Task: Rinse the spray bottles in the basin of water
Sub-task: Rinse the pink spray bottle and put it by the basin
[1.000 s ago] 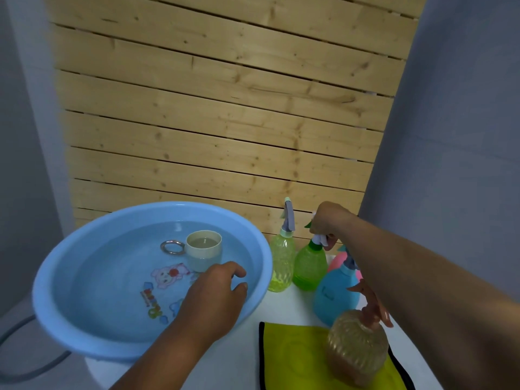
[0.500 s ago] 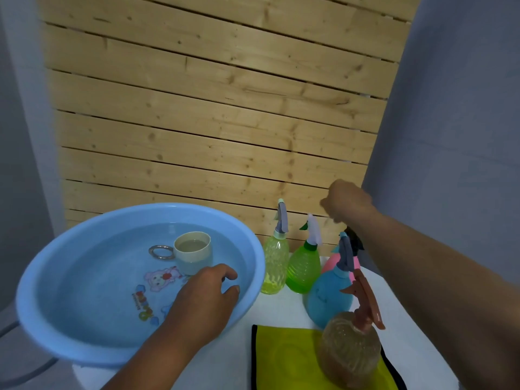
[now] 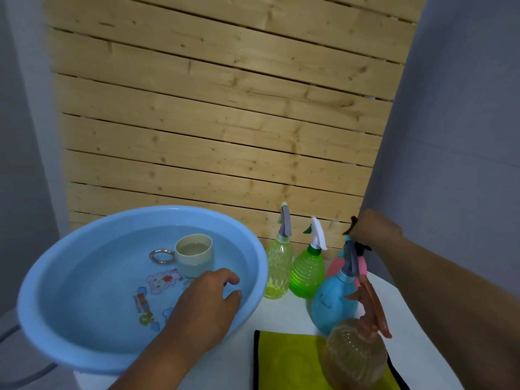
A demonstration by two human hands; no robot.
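Pink spray bottle (image 3: 336,267), right hand (image 3: 365,230) newly atop.

Five spray bottles are crowding the right-centre of the frame: yellow bottle (image 3: 278,270), green bottle (image 3: 308,270), blue bottle (image 3: 332,301), pink bottle (image 3: 336,268) behind it, amber bottle (image 3: 353,354) on the yellow cloth (image 3: 289,361). The mug (image 3: 194,256) is occupying the basin (image 3: 42,291) centre; open water is lying lower left.
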